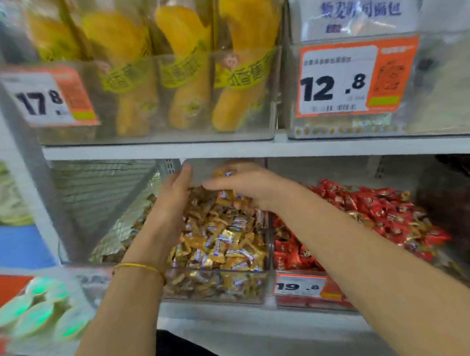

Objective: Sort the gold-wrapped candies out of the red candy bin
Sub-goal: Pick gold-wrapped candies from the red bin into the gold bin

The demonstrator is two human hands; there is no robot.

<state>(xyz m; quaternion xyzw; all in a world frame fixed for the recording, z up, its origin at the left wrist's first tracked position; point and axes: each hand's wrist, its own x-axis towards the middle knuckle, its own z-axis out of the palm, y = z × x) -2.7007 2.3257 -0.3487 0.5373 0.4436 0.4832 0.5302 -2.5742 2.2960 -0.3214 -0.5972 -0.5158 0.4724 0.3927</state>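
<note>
A: While the person is reaching into the lower shelf [221,317], what are the hands doing?
B: Head view: the right hand [242,187] is clutching gold-wrapped candies [227,174] above the gold candy bin [214,289]; the left hand [175,199] is hovering beside it, fingers straight, grasping nothing.
A: And the red candy bin [301,302]?
B: It is sitting just right of the gold bin, a few gold wrappers [358,216] lying among its red candies [386,211].

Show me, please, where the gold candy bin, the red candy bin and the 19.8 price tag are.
gold candy bin [214,291]: head view, on its clear front wall.
red candy bin [337,304]: head view, on its lower front wall.
19.8 price tag [298,286]: head view, on the printed number.
</note>
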